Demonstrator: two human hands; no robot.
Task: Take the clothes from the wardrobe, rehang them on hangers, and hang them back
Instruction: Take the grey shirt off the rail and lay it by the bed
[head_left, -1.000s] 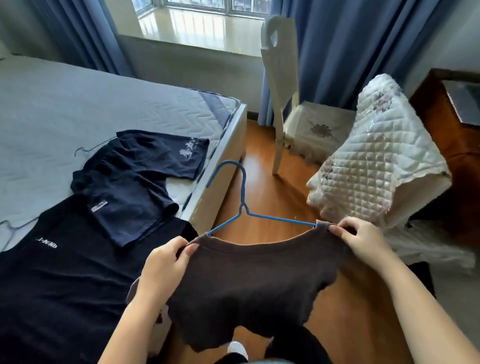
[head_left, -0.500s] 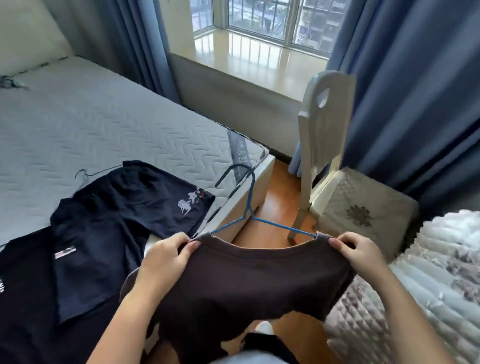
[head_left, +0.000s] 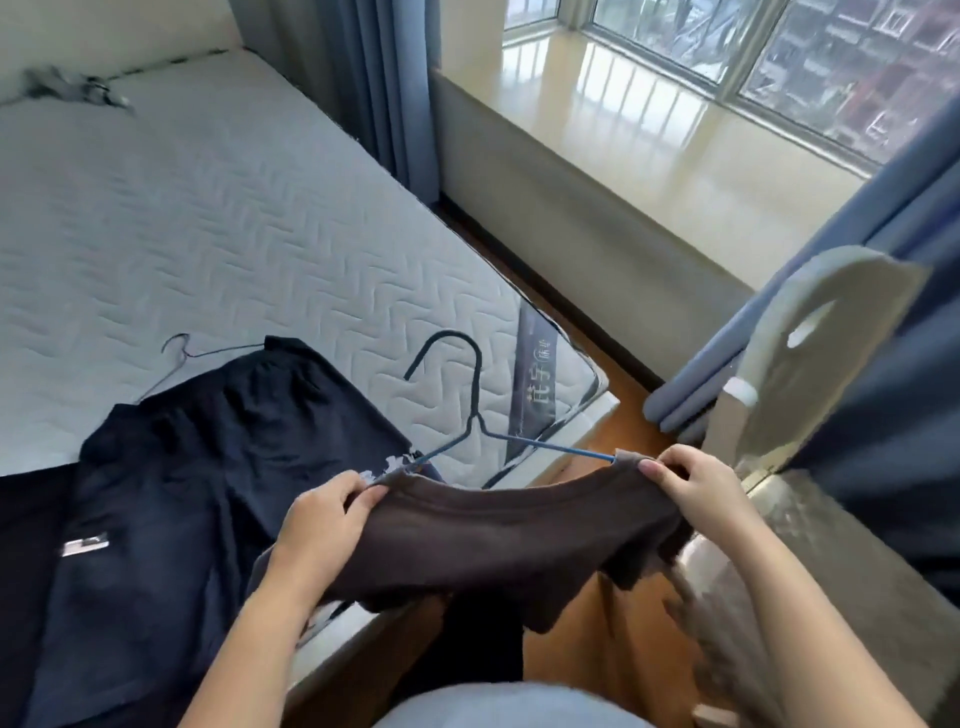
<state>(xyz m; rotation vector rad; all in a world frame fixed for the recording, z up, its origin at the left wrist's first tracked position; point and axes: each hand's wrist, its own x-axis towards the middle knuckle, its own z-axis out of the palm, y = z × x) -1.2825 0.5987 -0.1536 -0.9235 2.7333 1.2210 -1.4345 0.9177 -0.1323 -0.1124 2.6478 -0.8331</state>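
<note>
A dark brown shirt (head_left: 498, 540) hangs on a blue wire hanger (head_left: 475, 395), whose hook stands up above the collar. My left hand (head_left: 324, 519) pinches the shirt's left shoulder over the hanger's end. My right hand (head_left: 696, 493) grips the right shoulder the same way. I hold the shirt in the air beside the bed's corner. A navy T-shirt (head_left: 218, 467) lies flat on the mattress (head_left: 234, 234) to the left, with a thin metal hanger (head_left: 179, 351) poking out of its top.
Another black garment (head_left: 31, 571) lies at the bed's near left edge. A white chair (head_left: 810, 353) with a cushioned seat stands to the right, in front of blue curtains (head_left: 883, 260). A wide window sill (head_left: 649, 119) runs behind. Wooden floor shows between bed and chair.
The view has swung up and left, away from the quilted cover and towards the window. Both hands keep their hold on the shirt's shoulders, with the hanger tilted slightly left.
</note>
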